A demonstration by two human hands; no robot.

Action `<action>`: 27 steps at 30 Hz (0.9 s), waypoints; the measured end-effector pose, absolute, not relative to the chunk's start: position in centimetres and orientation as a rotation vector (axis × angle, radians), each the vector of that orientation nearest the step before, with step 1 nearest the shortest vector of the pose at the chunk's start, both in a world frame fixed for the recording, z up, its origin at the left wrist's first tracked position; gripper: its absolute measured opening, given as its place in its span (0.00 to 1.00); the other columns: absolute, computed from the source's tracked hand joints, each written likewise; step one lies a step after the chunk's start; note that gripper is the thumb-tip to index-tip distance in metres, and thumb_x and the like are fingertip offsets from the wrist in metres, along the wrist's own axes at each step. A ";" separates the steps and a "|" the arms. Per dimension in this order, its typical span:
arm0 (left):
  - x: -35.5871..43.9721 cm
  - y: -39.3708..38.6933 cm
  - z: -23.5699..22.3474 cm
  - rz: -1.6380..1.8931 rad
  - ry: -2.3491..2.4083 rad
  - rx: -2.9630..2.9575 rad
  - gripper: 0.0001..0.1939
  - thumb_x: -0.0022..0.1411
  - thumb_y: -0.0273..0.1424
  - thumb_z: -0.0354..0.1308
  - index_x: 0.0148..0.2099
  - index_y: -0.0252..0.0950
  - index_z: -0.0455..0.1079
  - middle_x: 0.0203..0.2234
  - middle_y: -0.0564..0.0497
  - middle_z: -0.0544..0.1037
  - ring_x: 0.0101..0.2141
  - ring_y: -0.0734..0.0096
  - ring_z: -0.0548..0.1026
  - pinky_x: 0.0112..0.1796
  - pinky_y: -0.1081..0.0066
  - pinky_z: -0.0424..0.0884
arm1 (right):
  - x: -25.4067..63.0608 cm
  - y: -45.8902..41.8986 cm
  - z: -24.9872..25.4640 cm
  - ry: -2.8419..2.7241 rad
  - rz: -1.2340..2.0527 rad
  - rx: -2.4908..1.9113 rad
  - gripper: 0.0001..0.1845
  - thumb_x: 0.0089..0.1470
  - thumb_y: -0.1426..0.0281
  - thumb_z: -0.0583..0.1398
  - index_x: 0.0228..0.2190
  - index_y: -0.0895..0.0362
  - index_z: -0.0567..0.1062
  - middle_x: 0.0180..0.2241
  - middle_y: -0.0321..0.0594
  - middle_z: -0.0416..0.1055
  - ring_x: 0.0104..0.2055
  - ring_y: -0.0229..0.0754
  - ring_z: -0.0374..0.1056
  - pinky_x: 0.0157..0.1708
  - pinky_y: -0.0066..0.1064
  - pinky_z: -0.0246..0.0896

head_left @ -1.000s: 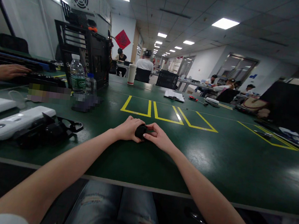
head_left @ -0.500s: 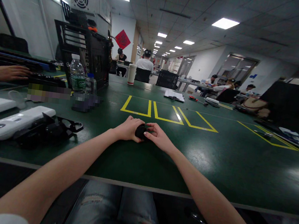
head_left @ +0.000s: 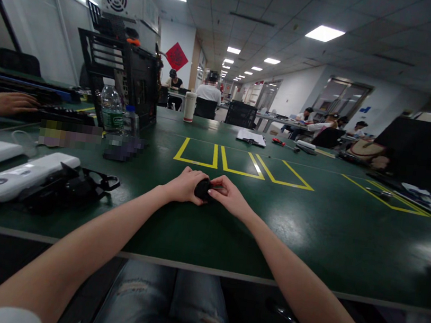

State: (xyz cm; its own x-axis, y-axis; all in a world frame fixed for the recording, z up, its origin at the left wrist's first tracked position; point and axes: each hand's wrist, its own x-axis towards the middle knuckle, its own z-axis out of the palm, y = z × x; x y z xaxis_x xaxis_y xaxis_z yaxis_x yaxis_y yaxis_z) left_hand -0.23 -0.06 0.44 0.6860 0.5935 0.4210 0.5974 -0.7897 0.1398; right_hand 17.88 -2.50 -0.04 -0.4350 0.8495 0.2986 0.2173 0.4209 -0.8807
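A small, round black object (head_left: 202, 188) is held just above or on the green table, in front of my body. My left hand (head_left: 187, 185) curls round its left side, thumb below and fingers over the top. From the right, my right hand (head_left: 228, 195) meets its edge with thumb and fingertips pinched together. The fingers cover much of the object, so its exact kind cannot be made out. Beyond both hands, yellow tape outlines (head_left: 196, 163) mark the green table top (head_left: 204, 240).
White devices (head_left: 25, 175) and black straps (head_left: 75, 187) lie at left. Behind them stand water bottles (head_left: 111, 107) and an open computer case (head_left: 138, 84). Another person's hand (head_left: 11, 103) rests at far left. A cup (head_left: 189, 107), clipboard (head_left: 251, 137) and red-handled tool (head_left: 278, 142) are farther back.
My right fingertips parted slightly at the object's edge half a second ago and are pinched together there now. My left hand has stayed in place. A dark shadow now shows at the table's right edge.
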 end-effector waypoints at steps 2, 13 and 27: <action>-0.2 0.1 0.3 -0.714 -1.011 -2.868 0.28 0.41 0.43 0.57 0.43 0.35 0.59 0.36 0.47 0.69 0.38 0.60 0.67 0.38 0.64 0.54 | 17.9 -2.4 -0.1 -1.876 1.023 -0.946 0.16 0.44 0.68 0.58 0.38 0.56 0.63 0.38 0.39 0.63 0.41 0.40 0.63 0.43 0.38 0.59; -0.2 0.3 0.1 -0.720 -1.011 -2.856 0.28 0.40 0.43 0.57 0.44 0.35 0.59 0.37 0.47 0.69 0.38 0.60 0.67 0.39 0.65 0.53 | 17.9 -2.6 -0.2 -1.898 1.073 -0.854 0.15 0.42 0.70 0.59 0.34 0.56 0.62 0.38 0.37 0.63 0.40 0.39 0.64 0.42 0.36 0.60; -0.2 0.1 0.3 -0.702 -1.020 -2.868 0.28 0.41 0.42 0.58 0.44 0.35 0.58 0.37 0.47 0.69 0.38 0.61 0.67 0.39 0.64 0.54 | 18.0 -2.8 0.2 -1.927 1.087 -0.931 0.18 0.43 0.68 0.59 0.38 0.56 0.62 0.41 0.41 0.62 0.40 0.40 0.64 0.41 0.39 0.61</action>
